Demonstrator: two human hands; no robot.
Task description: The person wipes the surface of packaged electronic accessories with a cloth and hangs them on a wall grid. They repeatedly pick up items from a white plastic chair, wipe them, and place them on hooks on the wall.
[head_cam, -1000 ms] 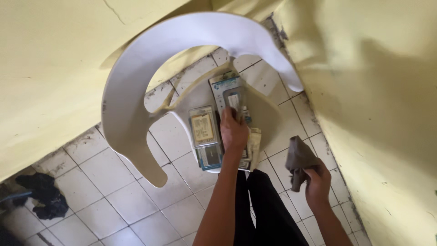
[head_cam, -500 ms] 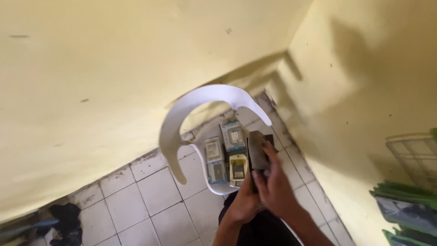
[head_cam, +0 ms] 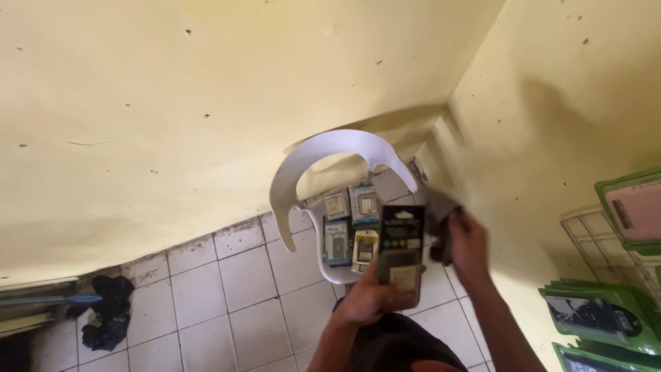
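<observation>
My left hand holds a dark flat packet with a clear window upright in front of me. My right hand is close beside it on the right, gripping a dark grey cloth against the packet's edge. Below them a white plastic chair stands in the corner. Several small boxed packets lie on its seat.
Yellow walls meet in a corner behind the chair. The floor is pale square tile. A dark rag lies at the left by the wall. A wire rack with green and pink packets hangs at the right.
My left hand has lifted the dark packet off the chair seat and brought it up. My right hand with the cloth has come to meet it. My view has pulled back from the chair.
</observation>
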